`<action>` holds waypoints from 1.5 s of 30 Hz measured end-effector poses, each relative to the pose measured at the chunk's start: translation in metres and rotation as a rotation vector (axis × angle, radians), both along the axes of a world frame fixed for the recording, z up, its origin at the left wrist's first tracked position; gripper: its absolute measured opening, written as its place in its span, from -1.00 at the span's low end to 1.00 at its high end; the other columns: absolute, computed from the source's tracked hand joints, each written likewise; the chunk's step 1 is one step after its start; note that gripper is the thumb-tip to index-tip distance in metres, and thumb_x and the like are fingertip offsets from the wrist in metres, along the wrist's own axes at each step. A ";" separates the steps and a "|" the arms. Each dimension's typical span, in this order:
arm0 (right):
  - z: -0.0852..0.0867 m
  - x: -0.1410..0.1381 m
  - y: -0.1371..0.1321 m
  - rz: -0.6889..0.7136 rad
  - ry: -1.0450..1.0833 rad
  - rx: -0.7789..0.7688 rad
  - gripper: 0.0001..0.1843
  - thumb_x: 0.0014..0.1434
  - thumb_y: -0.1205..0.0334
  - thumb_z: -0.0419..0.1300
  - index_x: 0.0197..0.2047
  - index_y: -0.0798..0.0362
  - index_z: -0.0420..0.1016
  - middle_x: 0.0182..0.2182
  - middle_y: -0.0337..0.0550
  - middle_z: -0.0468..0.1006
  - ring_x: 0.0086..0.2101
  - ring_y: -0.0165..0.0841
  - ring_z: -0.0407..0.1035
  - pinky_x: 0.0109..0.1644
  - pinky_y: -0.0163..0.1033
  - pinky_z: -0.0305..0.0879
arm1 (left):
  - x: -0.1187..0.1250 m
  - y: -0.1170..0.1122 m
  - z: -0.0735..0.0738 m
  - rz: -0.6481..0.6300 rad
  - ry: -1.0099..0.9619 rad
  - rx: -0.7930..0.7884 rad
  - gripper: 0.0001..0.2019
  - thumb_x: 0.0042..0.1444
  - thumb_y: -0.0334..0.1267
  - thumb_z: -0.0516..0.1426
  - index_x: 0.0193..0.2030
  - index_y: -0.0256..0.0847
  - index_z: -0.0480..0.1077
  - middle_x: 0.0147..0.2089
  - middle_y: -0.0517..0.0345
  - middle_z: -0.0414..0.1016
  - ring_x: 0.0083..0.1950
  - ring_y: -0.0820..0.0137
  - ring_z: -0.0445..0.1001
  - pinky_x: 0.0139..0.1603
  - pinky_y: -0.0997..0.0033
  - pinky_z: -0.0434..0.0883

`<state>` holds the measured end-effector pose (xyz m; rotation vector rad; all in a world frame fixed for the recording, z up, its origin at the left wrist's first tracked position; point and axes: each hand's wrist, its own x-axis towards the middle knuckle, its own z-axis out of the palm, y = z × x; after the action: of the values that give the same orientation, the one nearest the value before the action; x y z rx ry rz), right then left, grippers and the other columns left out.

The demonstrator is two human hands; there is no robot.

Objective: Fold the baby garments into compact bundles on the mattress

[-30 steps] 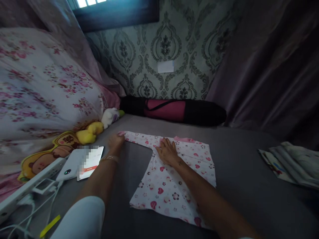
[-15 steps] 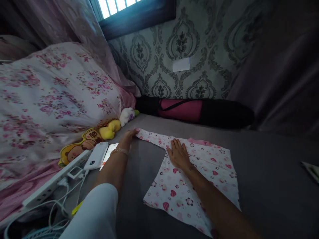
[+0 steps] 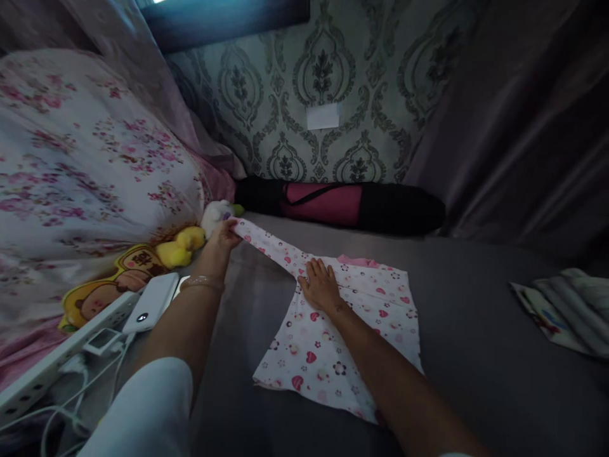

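The left hand (image 3: 223, 236) is gripping the cuff (image 3: 236, 223) of a long-sleeved shirt (image 3: 328, 343) printed with hearts and flowers, and the sleeve (image 3: 271, 247) is running from those fingers toward the right hand (image 3: 320, 287). The right fingers are lying flat, outstretched — resting where sleeve and body are meeting — with the pink collar (image 3: 358, 261) showing just to their right. The shirt's body is spreading nearer and rightward of them on a grey sheet (image 3: 476, 343). Beside the left fingers a white plush toy (image 3: 212, 214) is sitting; beyond both hands' fingers a black-and-pink bag (image 3: 323, 204) is lying.
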<state>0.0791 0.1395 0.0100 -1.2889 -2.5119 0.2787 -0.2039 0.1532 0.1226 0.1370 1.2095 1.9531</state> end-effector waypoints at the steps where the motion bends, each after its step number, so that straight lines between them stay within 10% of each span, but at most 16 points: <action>1: 0.000 0.000 0.000 0.001 0.005 0.009 -0.35 0.32 -0.02 -0.17 0.33 0.20 0.10 0.34 0.00 0.05 0.31 -0.18 -0.17 0.33 0.02 -0.34 | 0.004 0.002 0.006 -0.003 -0.007 0.004 -0.81 0.08 -0.59 -0.02 -0.37 -0.23 0.27 -0.51 0.25 0.33 -0.52 0.50 0.40 -0.35 0.45 0.50; 12: 0.003 0.010 0.008 0.046 0.391 -0.188 -0.44 0.30 0.09 -0.11 0.30 0.14 0.18 0.31 -0.03 0.13 0.30 -0.26 -0.08 0.36 -0.07 -0.29 | 0.111 0.006 0.044 -0.088 0.043 0.306 -0.89 0.02 -0.52 0.08 -0.44 -0.25 0.32 -0.49 0.19 0.42 -0.43 0.47 0.47 -0.24 0.45 0.48; 20: 0.033 0.066 0.018 -0.228 1.253 -0.950 -0.48 0.31 0.02 -0.23 0.15 0.06 0.29 0.15 0.04 0.38 0.08 -0.29 0.33 0.17 -0.06 0.21 | 0.222 0.013 0.019 -0.088 0.199 0.323 -0.77 -0.06 -0.24 0.22 -0.46 -0.19 0.20 -0.53 0.32 0.29 -0.46 0.51 0.40 -0.35 0.52 0.36; 27: 0.047 0.131 0.019 -0.197 1.250 -1.105 -0.31 0.27 -0.13 -0.48 0.03 0.08 0.27 0.03 0.18 0.45 -0.05 -0.20 0.44 0.00 0.02 0.35 | 0.298 -0.013 -0.014 -0.508 0.677 0.216 -0.71 0.06 0.02 0.15 -0.32 -0.18 0.35 -0.38 0.21 0.42 -0.29 0.43 0.41 -0.25 0.45 0.34; 30: 0.040 0.144 0.022 -0.302 1.295 -1.113 -0.25 0.25 -0.17 -0.53 0.11 0.06 0.24 0.00 0.16 0.48 -0.08 -0.17 0.45 -0.03 0.11 0.33 | 0.290 -0.013 -0.029 -0.649 0.849 0.222 -0.65 0.17 0.04 0.04 -0.20 -0.20 0.44 -0.10 0.04 0.50 -0.01 0.31 0.42 0.00 0.35 0.32; 38: 0.041 0.155 0.030 -0.474 1.488 -1.309 -0.32 0.18 -0.34 -0.16 0.04 0.04 0.32 -0.11 0.12 0.54 -0.10 -0.12 0.45 -0.04 0.23 0.29 | 0.192 0.018 -0.088 -0.338 1.018 -0.153 -0.72 0.07 -0.40 0.00 -0.08 -0.28 0.39 -0.16 -0.04 0.52 -0.08 0.32 0.49 0.00 0.26 0.38; 45: 0.050 0.164 0.042 -0.511 1.340 -1.135 -0.85 0.15 0.27 0.20 -0.20 0.13 0.41 -0.41 -0.12 0.56 -0.38 -0.32 0.49 -0.18 -0.05 0.49 | 0.178 0.010 -0.122 -0.503 1.280 -0.167 -0.67 0.04 -0.43 0.04 -0.04 -0.21 0.42 -0.03 -0.01 0.51 0.01 0.30 0.46 0.11 0.25 0.33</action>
<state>0.2427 0.1814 0.0603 -1.2289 -0.7550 1.8116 -0.0255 0.1628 0.0005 1.6055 1.8225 1.1995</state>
